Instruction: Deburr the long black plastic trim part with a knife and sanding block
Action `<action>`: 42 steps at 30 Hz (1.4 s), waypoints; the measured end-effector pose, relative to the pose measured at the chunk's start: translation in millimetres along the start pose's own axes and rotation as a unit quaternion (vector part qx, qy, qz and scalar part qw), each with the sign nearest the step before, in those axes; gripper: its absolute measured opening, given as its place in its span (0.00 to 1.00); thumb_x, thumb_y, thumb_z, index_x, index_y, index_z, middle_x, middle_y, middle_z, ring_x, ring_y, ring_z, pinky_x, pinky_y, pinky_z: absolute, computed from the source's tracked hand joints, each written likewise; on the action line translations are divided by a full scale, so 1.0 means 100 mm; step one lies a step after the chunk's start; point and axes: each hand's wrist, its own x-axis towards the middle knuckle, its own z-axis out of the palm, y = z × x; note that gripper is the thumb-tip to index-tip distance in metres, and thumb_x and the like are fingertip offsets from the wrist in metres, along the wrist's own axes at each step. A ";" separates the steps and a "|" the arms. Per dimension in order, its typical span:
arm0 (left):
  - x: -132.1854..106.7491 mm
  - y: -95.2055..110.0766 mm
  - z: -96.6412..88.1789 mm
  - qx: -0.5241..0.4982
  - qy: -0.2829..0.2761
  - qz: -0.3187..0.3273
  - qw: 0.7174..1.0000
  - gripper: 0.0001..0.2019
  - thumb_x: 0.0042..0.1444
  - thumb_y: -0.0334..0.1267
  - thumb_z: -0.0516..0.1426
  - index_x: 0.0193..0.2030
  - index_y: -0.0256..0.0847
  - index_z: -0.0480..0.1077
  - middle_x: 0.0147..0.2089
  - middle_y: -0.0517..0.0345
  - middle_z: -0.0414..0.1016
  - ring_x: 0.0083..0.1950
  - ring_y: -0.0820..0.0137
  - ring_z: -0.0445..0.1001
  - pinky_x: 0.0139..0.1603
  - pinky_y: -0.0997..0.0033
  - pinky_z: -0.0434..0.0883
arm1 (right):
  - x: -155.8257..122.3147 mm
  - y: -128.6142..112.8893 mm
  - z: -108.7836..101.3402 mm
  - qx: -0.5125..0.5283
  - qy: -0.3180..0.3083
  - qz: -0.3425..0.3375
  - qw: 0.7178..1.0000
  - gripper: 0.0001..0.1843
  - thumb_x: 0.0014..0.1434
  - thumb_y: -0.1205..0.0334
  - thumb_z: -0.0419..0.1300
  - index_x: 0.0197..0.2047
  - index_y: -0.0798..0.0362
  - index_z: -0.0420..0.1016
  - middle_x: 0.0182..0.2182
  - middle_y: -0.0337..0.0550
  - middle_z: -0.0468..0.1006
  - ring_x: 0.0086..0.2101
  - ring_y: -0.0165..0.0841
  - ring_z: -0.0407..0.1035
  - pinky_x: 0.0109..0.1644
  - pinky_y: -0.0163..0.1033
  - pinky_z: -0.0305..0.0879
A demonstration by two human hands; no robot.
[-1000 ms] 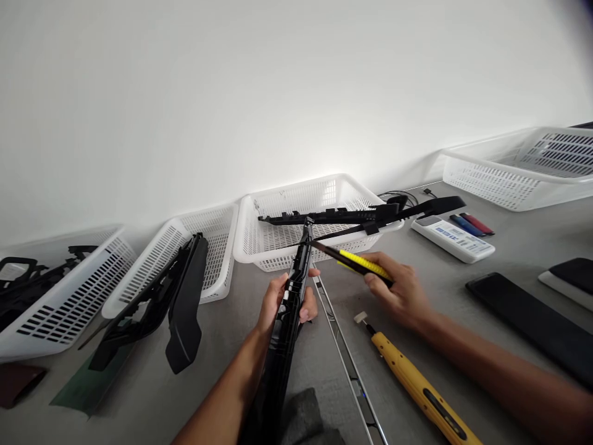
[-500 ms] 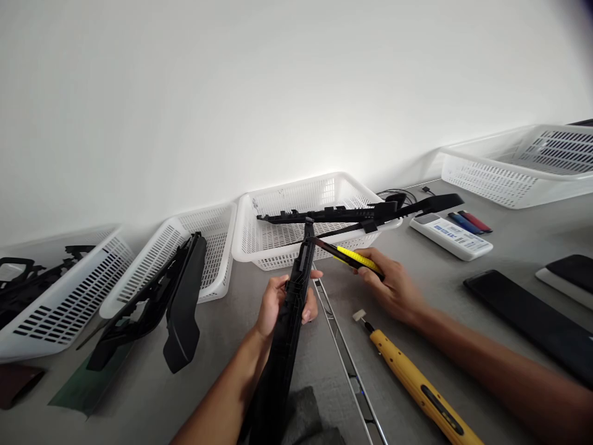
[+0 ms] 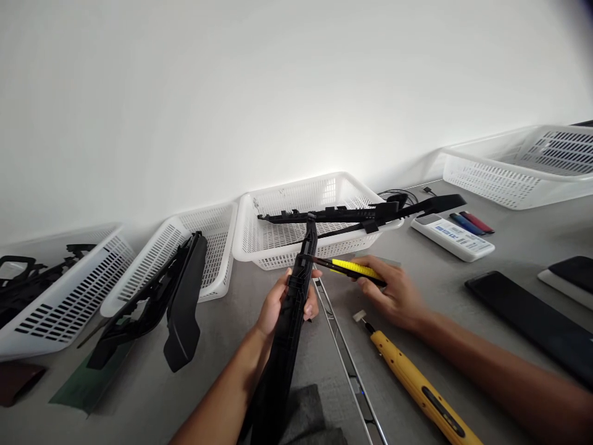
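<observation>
- A white perforated plastic basket (image 3: 296,247) stands on the grey bench (image 3: 463,290) at the wall, straight beyond the hands, with long black plastic trim pieces (image 3: 352,214) lying across its rim.
- Two more white baskets sit to the left; a black moulded panel (image 3: 180,309) leans out of the nearer one onto the bench.
- A thin silver metal strip (image 3: 345,358) lies on the bench between the two forearms, and a yellow pen-shaped power tool (image 3: 421,389) lies just right of it, under the right forearm.
- Further right lie a white remote-like device (image 3: 451,238) and a flat black slab (image 3: 532,318).
- The left hand (image 3: 278,303) has its fingers wrapped tight around a long narrow black plastic part (image 3: 290,321), held tilted up off the bench, its far end rising in front of the middle basket.
- The right hand (image 3: 393,293) has its fingers closed on a yellow-and-black utility knife (image 3: 352,269), whose tip touches the black part just above the left thumb.
</observation>
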 end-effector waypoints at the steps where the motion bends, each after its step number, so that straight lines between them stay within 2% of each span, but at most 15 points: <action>1: 0.00 0.00 0.00 0.000 0.002 0.002 1.000 0.25 0.72 0.55 0.52 0.53 0.33 0.78 0.21 0.60 0.68 0.22 0.71 0.60 0.31 0.68 0.60 | 0.00 0.00 0.00 -0.004 0.012 0.011 1.000 0.12 0.66 0.60 0.56 0.49 0.50 0.78 0.33 0.41 0.84 0.32 0.37 0.77 0.37 0.38 0.70; 4: 0.02 -0.01 -0.02 -0.004 0.003 -0.001 1.000 0.26 0.72 0.56 0.52 0.53 0.34 0.78 0.22 0.60 0.67 0.22 0.71 0.60 0.31 0.68 0.60 | -0.02 -0.01 -0.01 -0.003 0.054 0.023 0.998 0.12 0.66 0.60 0.56 0.49 0.50 0.78 0.31 0.39 0.83 0.30 0.36 0.77 0.35 0.38 0.69; 8: 0.03 -0.03 -0.04 -0.002 0.005 -0.011 1.000 0.25 0.72 0.56 0.52 0.52 0.34 0.78 0.21 0.60 0.67 0.22 0.72 0.60 0.31 0.68 0.60 | -0.05 -0.04 -0.02 0.026 -0.023 -0.051 0.998 0.12 0.65 0.60 0.56 0.47 0.50 0.79 0.33 0.41 0.84 0.30 0.36 0.77 0.36 0.38 0.71; 9: 0.03 -0.03 -0.04 -0.003 0.008 -0.008 1.000 0.25 0.72 0.56 0.52 0.54 0.35 0.78 0.21 0.60 0.67 0.22 0.72 0.60 0.31 0.68 0.60 | -0.05 -0.05 -0.02 0.022 -0.022 -0.051 0.998 0.12 0.64 0.61 0.56 0.47 0.50 0.79 0.33 0.41 0.84 0.30 0.36 0.78 0.36 0.38 0.71; 13: 0.03 -0.05 -0.06 0.000 0.010 -0.003 1.000 0.25 0.72 0.55 0.53 0.59 0.36 0.76 0.22 0.61 0.67 0.23 0.71 0.61 0.31 0.69 0.60 | -0.05 -0.06 -0.04 -0.011 0.050 -0.011 0.999 0.13 0.65 0.61 0.56 0.49 0.50 0.78 0.32 0.40 0.83 0.28 0.35 0.76 0.35 0.38 0.70; 17: 0.03 -0.05 -0.07 0.004 0.007 -0.001 1.000 0.25 0.72 0.56 0.53 0.59 0.36 0.76 0.22 0.62 0.67 0.23 0.71 0.61 0.30 0.69 0.60 | -0.06 -0.07 -0.05 0.010 -0.018 -0.065 0.998 0.13 0.64 0.61 0.56 0.48 0.50 0.79 0.34 0.41 0.84 0.30 0.36 0.78 0.35 0.38 0.71; 22: 0.03 -0.05 -0.07 0.004 0.012 0.001 1.000 0.24 0.71 0.55 0.54 0.56 0.36 0.76 0.22 0.61 0.68 0.23 0.71 0.61 0.30 0.69 0.61 | -0.06 -0.11 -0.08 -0.019 0.029 -0.036 0.999 0.13 0.63 0.60 0.56 0.47 0.50 0.79 0.29 0.39 0.82 0.26 0.35 0.74 0.33 0.39 0.70; 26: 0.03 -0.04 -0.06 -0.007 0.024 -0.007 1.000 0.25 0.70 0.56 0.55 0.56 0.36 0.77 0.21 0.61 0.68 0.22 0.72 0.61 0.30 0.69 0.61 | -0.08 -0.13 -0.05 -0.001 -0.036 -0.101 0.994 0.13 0.62 0.63 0.56 0.46 0.50 0.79 0.30 0.40 0.82 0.27 0.35 0.76 0.32 0.37 0.69; 32: 0.01 0.01 0.00 -0.013 -0.008 -0.004 1.000 0.32 0.70 0.65 0.50 0.53 0.34 0.77 0.23 0.59 0.69 0.22 0.72 0.63 0.29 0.69 0.61 | -0.04 -0.04 -0.02 -0.045 0.021 -0.052 0.997 0.12 0.65 0.62 0.56 0.48 0.51 0.78 0.30 0.39 0.82 0.27 0.34 0.75 0.33 0.37 0.69; 36: 0.00 0.01 -0.01 0.006 -0.012 0.006 1.000 0.25 0.70 0.58 0.54 0.49 0.34 0.77 0.23 0.61 0.69 0.22 0.73 0.63 0.29 0.70 0.62 | -0.02 -0.04 -0.02 -0.046 0.030 -0.044 0.997 0.12 0.66 0.63 0.55 0.49 0.49 0.78 0.35 0.41 0.84 0.31 0.36 0.77 0.37 0.38 0.72; 39: 0.00 0.00 -0.02 0.003 -0.008 0.009 1.000 0.24 0.71 0.56 0.54 0.50 0.35 0.77 0.23 0.61 0.69 0.22 0.73 0.63 0.29 0.70 0.62 | -0.05 -0.08 -0.02 -0.046 0.043 -0.056 0.996 0.12 0.68 0.63 0.55 0.51 0.49 0.77 0.37 0.42 0.85 0.32 0.36 0.78 0.38 0.39 0.72; 42: 0.00 0.00 -0.02 -0.002 -0.003 0.004 1.000 0.23 0.71 0.55 0.54 0.50 0.35 0.77 0.23 0.61 0.69 0.22 0.73 0.63 0.29 0.70 0.62 | -0.06 -0.09 -0.02 -0.038 0.018 -0.080 0.996 0.12 0.68 0.63 0.56 0.51 0.49 0.77 0.36 0.42 0.85 0.31 0.36 0.78 0.37 0.38 0.72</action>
